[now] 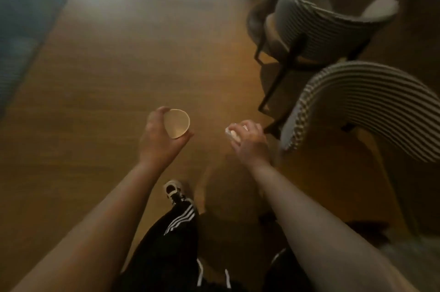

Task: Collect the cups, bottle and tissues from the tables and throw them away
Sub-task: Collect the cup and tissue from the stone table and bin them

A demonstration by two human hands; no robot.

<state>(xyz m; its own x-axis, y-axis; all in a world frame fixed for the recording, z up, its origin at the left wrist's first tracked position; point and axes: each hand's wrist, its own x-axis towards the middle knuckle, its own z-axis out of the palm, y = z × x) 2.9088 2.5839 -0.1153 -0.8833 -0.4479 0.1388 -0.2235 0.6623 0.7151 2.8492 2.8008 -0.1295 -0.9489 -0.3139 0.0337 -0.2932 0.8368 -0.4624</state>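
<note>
My left hand (pixel 159 138) is closed around a pale paper cup (pixel 177 123), its open mouth tipped toward the camera and looking empty. My right hand (pixel 248 140) grips a small whitish crumpled thing (pixel 232 134), most likely tissue; the fingers cover most of it and the frame is blurred. Both hands are held out in front of me above the wooden floor, about a hand's width apart. No bottle and no table top are in view.
Two striped armchairs stand on the right, one close by (pixel 362 105) and one further off (pixel 316 29). A dark blue rug or sofa edge (pixel 26 17) lies at the far left. Brown wooden floor (pixel 142 53) stretches ahead. My leg and shoe (pixel 173 192) show below.
</note>
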